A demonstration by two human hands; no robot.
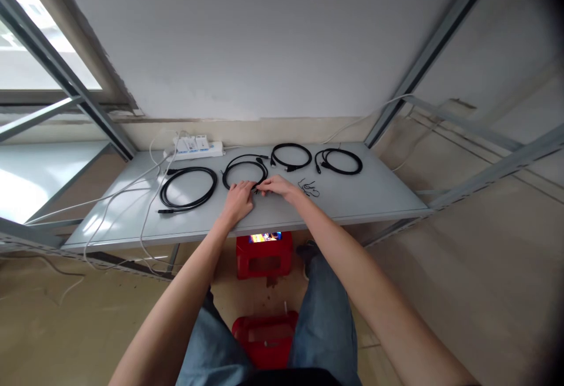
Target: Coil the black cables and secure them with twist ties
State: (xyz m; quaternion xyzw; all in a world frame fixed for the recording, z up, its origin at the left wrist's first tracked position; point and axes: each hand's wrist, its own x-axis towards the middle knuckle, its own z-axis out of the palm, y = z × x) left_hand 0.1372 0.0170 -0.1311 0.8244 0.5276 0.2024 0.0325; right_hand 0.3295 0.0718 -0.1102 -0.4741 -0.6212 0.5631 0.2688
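A coiled black cable (245, 163) lies on the grey shelf, its plug end pointing right at the back. My left hand (239, 200) is closed at the front edge of this coil, holding it near the shelf. Just to the right, the fingers of my right hand (276, 186) are pinched at the same part of the coil. Between the fingertips a short dark end of a thin black tie (256, 191) shows; the rest is hidden. Several loose thin black ties (309, 188) lie right of my right hand.
Other coiled black cables lie at the left (188, 188), back middle (291, 155) and right (342, 161) of the shelf (352, 204). A white power strip (200, 150) with loose white wires stands at the back left. Below are red stools (264, 258) and a lit screen (265, 237).
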